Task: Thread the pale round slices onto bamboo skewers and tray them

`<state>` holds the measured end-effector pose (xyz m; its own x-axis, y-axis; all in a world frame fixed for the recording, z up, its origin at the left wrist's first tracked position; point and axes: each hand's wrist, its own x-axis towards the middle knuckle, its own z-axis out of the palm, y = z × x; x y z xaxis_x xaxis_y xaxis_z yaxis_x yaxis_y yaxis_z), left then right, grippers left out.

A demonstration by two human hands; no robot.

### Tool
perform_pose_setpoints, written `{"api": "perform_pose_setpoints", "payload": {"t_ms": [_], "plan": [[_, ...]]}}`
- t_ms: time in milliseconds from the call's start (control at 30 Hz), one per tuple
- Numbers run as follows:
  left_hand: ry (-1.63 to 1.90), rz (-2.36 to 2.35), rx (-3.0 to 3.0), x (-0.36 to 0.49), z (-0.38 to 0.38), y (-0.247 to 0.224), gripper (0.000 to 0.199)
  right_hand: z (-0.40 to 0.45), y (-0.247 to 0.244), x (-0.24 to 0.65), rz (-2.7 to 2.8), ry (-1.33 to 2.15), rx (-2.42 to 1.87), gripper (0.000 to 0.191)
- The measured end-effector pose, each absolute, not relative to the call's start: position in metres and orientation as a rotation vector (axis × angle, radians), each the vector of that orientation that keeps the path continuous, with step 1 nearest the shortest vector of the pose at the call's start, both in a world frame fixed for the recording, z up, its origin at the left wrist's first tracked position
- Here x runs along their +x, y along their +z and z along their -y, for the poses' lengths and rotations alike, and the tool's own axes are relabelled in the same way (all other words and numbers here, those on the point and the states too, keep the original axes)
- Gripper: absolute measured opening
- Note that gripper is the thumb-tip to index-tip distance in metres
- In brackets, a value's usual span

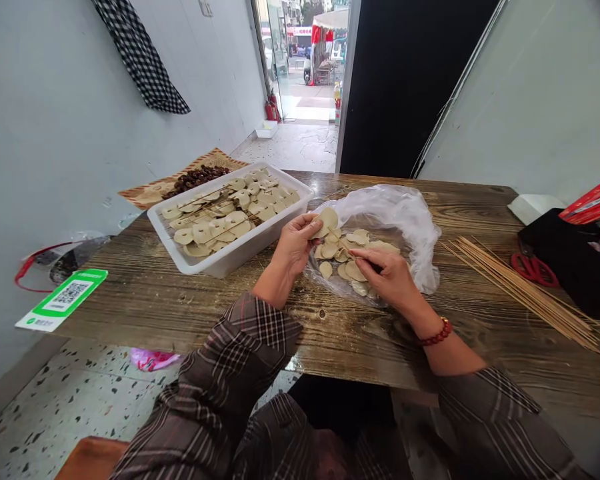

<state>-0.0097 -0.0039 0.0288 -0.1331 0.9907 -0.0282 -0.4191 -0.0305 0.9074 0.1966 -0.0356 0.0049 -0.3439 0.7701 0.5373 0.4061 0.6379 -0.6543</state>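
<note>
My left hand [296,243] is closed, pinching a pale round slice [327,221] between thumb and fingers above an open clear plastic bag [410,220]. Several more loose pale slices [355,268] lie on the bag. Over their right side, my right hand [389,272] is closed in a pinch. From its fingertips a thin skewer [344,245] seems to run toward the left hand, mostly lost against the slices. To the left, a white plastic tub [230,257] holds skewered slices [223,230] laid in rows.
Bare bamboo skewers [525,290] lie in a bundle on the wooden table [180,313] at right. Beside them are red scissors [534,269] and a black box [560,253]. Dark red pieces [195,180] rest on patterned paper behind the tub. A green QR card [63,300] sits at the left edge.
</note>
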Motion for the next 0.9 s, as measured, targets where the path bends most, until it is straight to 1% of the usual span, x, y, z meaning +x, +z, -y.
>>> {"api": "perform_pose_setpoints", "payload": {"t_ms": [300,567,900], "plan": [[1.502,-0.913,0.700,-0.005,0.006,0.030,0.038,0.034,0.003,0.197,1.967,0.500,-0.904,0.024],[1.505,-0.868,0.744,0.001,0.007,0.025,0.038,0.033,0.003,0.196,1.955,0.509,-0.896,0.023],[1.528,-0.968,0.897,0.001,0.009,0.026,0.027,0.032,0.000,0.198,1.949,0.512,-0.953,0.021]]}}
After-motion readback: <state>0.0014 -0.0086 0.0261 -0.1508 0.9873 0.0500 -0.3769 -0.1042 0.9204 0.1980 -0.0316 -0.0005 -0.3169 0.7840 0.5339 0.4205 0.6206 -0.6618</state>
